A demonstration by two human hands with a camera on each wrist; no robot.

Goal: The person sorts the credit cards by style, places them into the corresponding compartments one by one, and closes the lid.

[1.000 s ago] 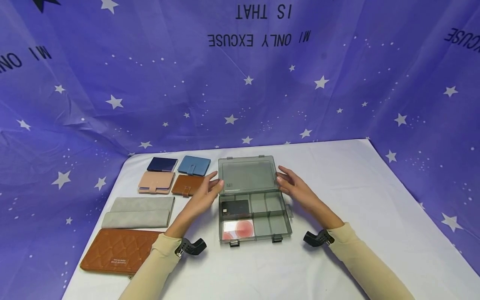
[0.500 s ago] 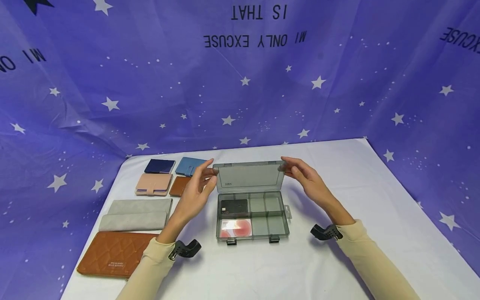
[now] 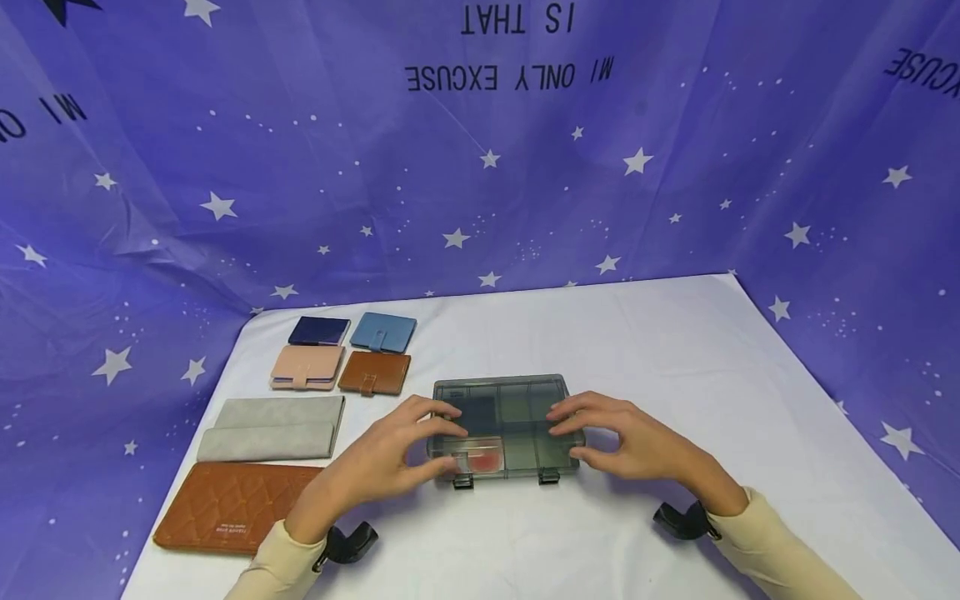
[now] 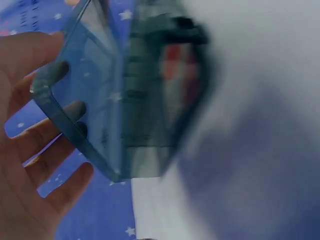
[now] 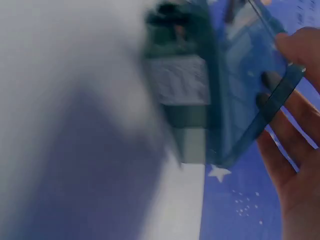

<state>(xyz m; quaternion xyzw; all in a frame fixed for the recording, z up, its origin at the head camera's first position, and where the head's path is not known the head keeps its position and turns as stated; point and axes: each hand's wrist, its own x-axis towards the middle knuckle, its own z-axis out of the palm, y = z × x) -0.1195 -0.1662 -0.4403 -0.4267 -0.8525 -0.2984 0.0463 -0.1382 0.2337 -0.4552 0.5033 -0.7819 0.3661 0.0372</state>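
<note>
A clear grey plastic organizer box (image 3: 521, 446) lies in front of me, its lid (image 3: 525, 400) lowered over the compartments in the head view. My left hand (image 3: 375, 450) holds the lid at the left side, thumb by the front corner. On the opposite side my right hand (image 3: 645, 437) holds it with curved fingers. Both wrist views show the lid tilted, with fingers behind it and the thumb at its edge. Through the plastic a red and white card (image 3: 486, 458) shows at the front left, and a dark card (image 3: 477, 411) behind it.
Left of the box lie a navy card holder (image 3: 319, 330), a blue one (image 3: 383, 332), a pink one (image 3: 306, 367) and a brown one (image 3: 374, 372). Nearer are a grey wallet (image 3: 272, 425) and a brown quilted pouch (image 3: 232, 504). A purple star curtain (image 3: 480, 192) hangs behind the table.
The lid has swung from lying back, through upright, down over the box. Both hands have come toward me with it, from the far side onto the box's sides.
</note>
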